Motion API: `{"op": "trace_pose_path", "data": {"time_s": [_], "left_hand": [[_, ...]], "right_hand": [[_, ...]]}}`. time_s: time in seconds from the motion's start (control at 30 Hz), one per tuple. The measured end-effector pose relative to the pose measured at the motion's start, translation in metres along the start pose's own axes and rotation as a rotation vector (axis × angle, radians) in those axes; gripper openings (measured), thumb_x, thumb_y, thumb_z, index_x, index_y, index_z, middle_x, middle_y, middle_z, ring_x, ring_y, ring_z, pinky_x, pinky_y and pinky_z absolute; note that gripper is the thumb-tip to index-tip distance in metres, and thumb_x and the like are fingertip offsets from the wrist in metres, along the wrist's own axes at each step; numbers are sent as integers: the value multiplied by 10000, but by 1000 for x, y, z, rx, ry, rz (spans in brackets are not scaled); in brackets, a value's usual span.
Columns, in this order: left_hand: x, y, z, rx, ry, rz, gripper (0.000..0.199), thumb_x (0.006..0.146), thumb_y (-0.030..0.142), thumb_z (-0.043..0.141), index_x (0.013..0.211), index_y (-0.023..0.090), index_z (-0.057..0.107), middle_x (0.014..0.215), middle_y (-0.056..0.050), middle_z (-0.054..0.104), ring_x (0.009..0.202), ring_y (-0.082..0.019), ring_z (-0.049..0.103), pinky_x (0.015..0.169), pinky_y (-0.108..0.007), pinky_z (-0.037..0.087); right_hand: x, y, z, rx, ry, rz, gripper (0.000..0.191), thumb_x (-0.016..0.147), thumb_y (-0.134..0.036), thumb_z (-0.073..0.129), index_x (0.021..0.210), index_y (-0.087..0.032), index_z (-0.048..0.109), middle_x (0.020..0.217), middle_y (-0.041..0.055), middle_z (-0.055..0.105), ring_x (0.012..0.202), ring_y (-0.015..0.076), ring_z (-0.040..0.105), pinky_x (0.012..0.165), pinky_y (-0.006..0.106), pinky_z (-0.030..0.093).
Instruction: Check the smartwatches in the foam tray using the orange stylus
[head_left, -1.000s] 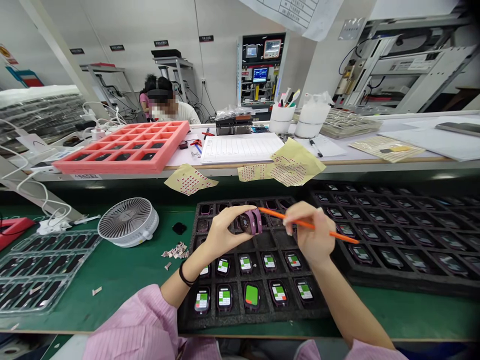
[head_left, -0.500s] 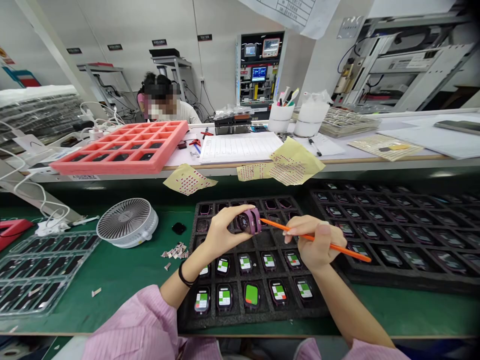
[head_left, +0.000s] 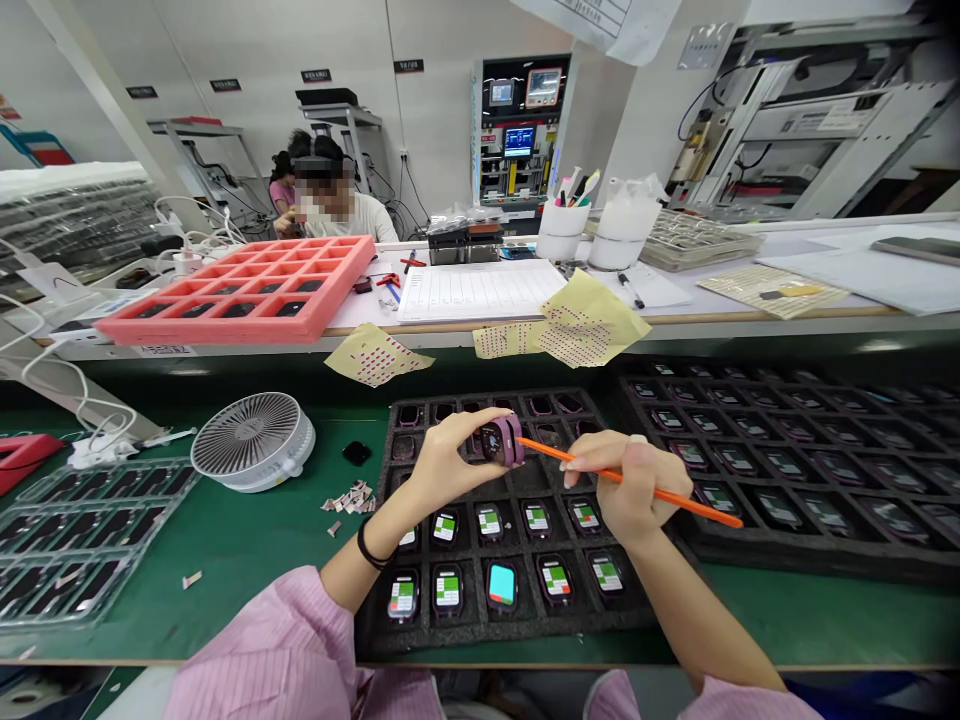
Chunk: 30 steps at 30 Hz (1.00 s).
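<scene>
Between the thumb and fingers of my left hand [head_left: 442, 460] is a purple smartwatch case [head_left: 501, 441], held on edge with its dark face to the left. My right hand [head_left: 637, 480] pinches a thin orange stick [head_left: 679, 501] like a pen. The stick's tip meets, or nearly meets, the right side of the watch case; I cannot tell if they touch. Below both hands lies a black foam tray [head_left: 480, 635] of watches, several with lit screens. One front-row watch [head_left: 501, 586] glows cyan with a red corner.
A second black foam tray [head_left: 750, 545] of watches lies to the right. On the left are a white fan [head_left: 255, 440], a clear plastic tray [head_left: 82, 540] and small scraps [head_left: 351, 497]. Above, the shelf carries a pink foam tray [head_left: 315, 325] and papers [head_left: 480, 290]. Co-workers sit beyond.
The front-row watch's screen has gone from green to cyan. Both hands keep almost the same place and grip, and the view has shifted slightly. A co-worker's head is raised a little.
</scene>
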<state>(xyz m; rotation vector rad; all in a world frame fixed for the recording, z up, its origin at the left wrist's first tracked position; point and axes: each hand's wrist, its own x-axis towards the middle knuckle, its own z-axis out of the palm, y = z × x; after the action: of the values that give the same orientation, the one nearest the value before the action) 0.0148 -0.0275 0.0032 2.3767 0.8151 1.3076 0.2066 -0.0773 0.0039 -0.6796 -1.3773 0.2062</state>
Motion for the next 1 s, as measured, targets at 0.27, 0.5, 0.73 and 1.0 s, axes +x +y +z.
{"op": "trace_pose_path", "data": {"time_s": [0.27, 0.5, 0.73, 1.0], "left_hand": [[-2, 1, 1, 18, -28, -10, 470, 727, 246, 746, 1179, 217, 617, 1074, -64, 723, 917, -211, 687, 823, -321, 531], [-2, 0, 1, 23, -38, 10, 466, 729, 258, 749, 1173, 211, 616, 1072, -68, 726, 903, -214, 690, 801, -320, 531], [-3, -2, 1, 47, -28, 10, 484, 712, 234, 760, 1172, 213, 614, 1063, -63, 728, 887, -211, 687, 788, -321, 533], [-1, 2, 2, 39, -9, 19, 486, 708, 231, 765, 1166, 201, 606, 1057, -70, 722, 889, -205, 677, 796, -324, 535]], "right_hand": [[-1, -1, 2, -8, -37, -3, 464, 964, -264, 376, 642, -212, 706, 449, 8, 597, 450, 158, 604, 451, 306, 492], [-1, 1, 1, -4, -25, 18, 487, 968, -301, 374, 602, -206, 681, 433, 12, 569, 426, 165, 584, 432, 312, 472], [-1, 1, 3, -22, -42, 16, 463, 971, -278, 382, 624, -205, 680, 427, 5, 561, 447, 159, 598, 441, 298, 470], [4, 6, -1, 111, -27, 120, 546, 971, -457, 357, 615, -200, 682, 451, 28, 608, 422, 167, 593, 474, 333, 508]]}}
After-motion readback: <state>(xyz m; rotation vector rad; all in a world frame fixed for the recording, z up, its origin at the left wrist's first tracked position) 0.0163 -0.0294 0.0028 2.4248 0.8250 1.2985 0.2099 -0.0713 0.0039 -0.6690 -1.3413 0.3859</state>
